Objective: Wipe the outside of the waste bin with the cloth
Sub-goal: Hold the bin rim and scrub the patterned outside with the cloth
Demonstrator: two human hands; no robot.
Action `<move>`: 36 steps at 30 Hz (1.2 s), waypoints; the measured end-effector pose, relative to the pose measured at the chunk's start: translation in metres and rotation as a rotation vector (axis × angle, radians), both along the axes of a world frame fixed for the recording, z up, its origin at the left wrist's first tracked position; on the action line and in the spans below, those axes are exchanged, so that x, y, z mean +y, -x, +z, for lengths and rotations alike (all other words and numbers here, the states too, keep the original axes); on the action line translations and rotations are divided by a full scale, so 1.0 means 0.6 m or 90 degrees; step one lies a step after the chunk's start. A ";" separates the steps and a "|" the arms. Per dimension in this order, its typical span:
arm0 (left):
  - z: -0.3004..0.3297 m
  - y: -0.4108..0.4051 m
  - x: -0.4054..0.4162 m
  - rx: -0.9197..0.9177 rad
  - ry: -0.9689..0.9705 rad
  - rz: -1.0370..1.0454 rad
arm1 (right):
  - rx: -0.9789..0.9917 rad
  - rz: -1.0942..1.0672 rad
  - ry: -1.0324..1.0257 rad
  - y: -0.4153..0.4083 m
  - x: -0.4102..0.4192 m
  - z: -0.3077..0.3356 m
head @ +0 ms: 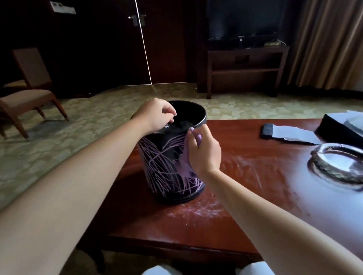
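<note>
A black round waste bin [163, 175] stands upright on the left end of the red-brown table [251, 207]. Its side is streaked with pale purple smears. My left hand [157, 115] grips the bin's near-left rim, fingers curled over the edge. My right hand [206, 155] holds a purple cloth [184, 168] pressed against the bin's right side just below the rim. The cloth hangs down under the hand, partly hidden by it.
White smears mark the tabletop around the bin. A glass ashtray [342, 166], a black box with paper [345, 127] and a small dark object on a paper sheet [267, 130] lie at the right. A chair [24, 95] stands at left, a TV stand [246, 69] behind.
</note>
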State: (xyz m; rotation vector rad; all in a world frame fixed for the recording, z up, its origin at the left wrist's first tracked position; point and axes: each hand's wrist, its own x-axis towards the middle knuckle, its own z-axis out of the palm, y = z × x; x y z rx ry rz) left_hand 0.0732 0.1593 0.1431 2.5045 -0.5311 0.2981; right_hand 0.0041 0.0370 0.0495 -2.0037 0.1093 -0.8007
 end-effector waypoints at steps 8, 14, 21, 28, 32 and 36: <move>-0.026 0.015 -0.011 0.072 0.032 -0.090 | 0.053 -0.013 0.033 0.014 -0.008 -0.063; -0.040 0.017 -0.014 0.082 0.107 -0.085 | -0.006 0.008 0.032 0.002 -0.006 -0.049; -0.041 0.021 -0.015 0.059 0.116 -0.083 | 0.130 -0.003 0.083 0.017 -0.007 -0.135; -0.040 0.025 -0.017 0.083 0.129 -0.086 | 0.108 -0.008 0.058 0.012 0.008 -0.135; -0.037 0.029 -0.017 0.103 0.139 -0.088 | 0.207 0.020 0.075 0.027 0.008 -0.181; -0.036 0.033 -0.018 0.106 0.139 -0.078 | 0.140 -0.022 -0.010 0.024 0.012 -0.163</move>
